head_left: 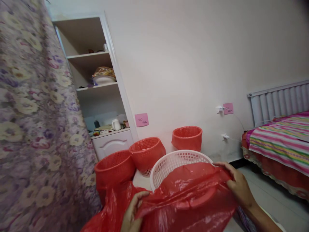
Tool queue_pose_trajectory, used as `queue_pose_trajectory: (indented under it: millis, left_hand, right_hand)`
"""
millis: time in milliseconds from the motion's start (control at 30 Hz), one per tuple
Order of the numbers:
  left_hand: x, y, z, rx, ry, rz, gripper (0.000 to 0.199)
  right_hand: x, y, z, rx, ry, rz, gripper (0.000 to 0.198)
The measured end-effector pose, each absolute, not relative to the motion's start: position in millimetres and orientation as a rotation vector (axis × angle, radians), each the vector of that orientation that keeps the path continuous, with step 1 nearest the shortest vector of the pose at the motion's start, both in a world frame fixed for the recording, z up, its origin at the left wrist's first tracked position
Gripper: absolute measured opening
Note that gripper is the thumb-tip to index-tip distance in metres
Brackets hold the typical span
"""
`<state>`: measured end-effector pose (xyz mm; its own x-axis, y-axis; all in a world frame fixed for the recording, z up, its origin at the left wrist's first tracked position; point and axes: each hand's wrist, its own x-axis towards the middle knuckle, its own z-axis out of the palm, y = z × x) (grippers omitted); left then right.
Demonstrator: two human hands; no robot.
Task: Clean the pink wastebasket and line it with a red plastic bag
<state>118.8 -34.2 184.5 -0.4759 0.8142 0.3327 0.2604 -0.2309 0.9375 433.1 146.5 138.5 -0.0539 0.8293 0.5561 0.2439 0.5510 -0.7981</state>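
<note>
One red plastic bag [190, 214], partly hiding a white basket [166, 167] behind it, is gripped by the curled fingers of the left hand [133, 211] and right hand [240, 187], set well apart, seemingly to keep the plastic spread.

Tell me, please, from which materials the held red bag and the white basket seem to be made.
Red bag: likely thin plastic film, glossy; it wrinkles softly and catches light along its creases. White basket: probably rigid plastic, satin finish, judging by its soft sheen and regular perforations.
</note>
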Motion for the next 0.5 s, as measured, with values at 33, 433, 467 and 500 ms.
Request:
queue_pose_trajectory:
  millis: [33,433,467,500]
  left_hand:
    - [114.4,-29.3,184.3,1.309,1.613,1.753,0.045]
    - [80.1,34.1,205.3,1.618,1.935,1.369,0.05]
    - [78.9,36.9,206.2,1.667,1.913,1.347,0.047]
    - [77.1,39.8,206.5,1.701,1.894,1.327,0.043]
  right_hand:
    - [431.9,153.0,138.5,-0.943,-1.593,0.66,0.057]
    - [420.5,231.0,155.4,-0.838,-1.641,0.902,0.028]
    - [420.3,233.1,156.4,-0.84,-1.636,0.903,0.025]
    - [419.8,234.9,157.5,-0.841,-1.626,0.907,0.022]
